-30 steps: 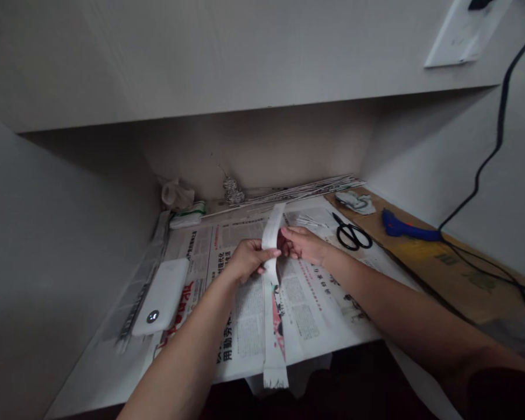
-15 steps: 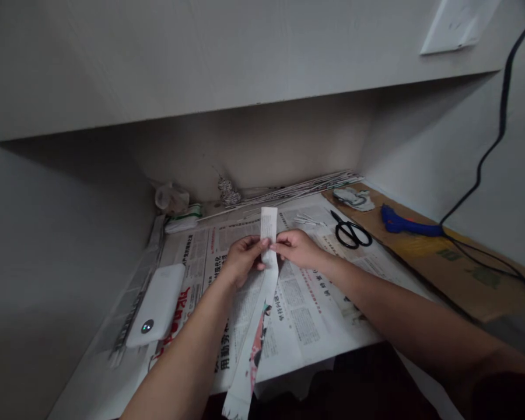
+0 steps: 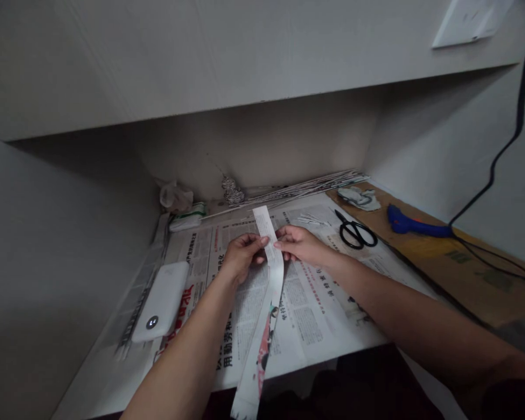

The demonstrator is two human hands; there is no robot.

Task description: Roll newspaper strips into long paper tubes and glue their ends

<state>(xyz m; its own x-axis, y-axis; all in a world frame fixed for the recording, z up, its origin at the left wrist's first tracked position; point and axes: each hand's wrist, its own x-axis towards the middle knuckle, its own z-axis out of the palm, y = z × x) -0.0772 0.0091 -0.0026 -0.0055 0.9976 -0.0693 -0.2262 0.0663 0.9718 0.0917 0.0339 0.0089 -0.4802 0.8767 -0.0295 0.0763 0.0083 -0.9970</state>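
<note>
A long paper strip (image 3: 275, 280) with print and a patch of coloured picture runs between my hands. Its upper end stands up past my fingers, and its lower end hangs over the table's front edge. My left hand (image 3: 244, 255) pinches the strip's left edge between thumb and fingers. On the opposite edge, at about the same height, my right hand (image 3: 301, 245) pinches it too. Beneath both hands lie newspaper sheets (image 3: 308, 326) spread over the table.
Black-handled scissors (image 3: 356, 233) and short white paper pieces (image 3: 311, 219) lie to the right. A blue glue gun (image 3: 415, 224) with a black cord rests on cardboard (image 3: 468, 280). At left is a white power bank (image 3: 161, 300). Thin paper sticks (image 3: 306, 188) line the back under an overhanging panel (image 3: 254, 52).
The strip's upper end has tilted to the left, and its lower part has shifted slightly right. Both hands keep their pinch. The whole view has moved a little.
</note>
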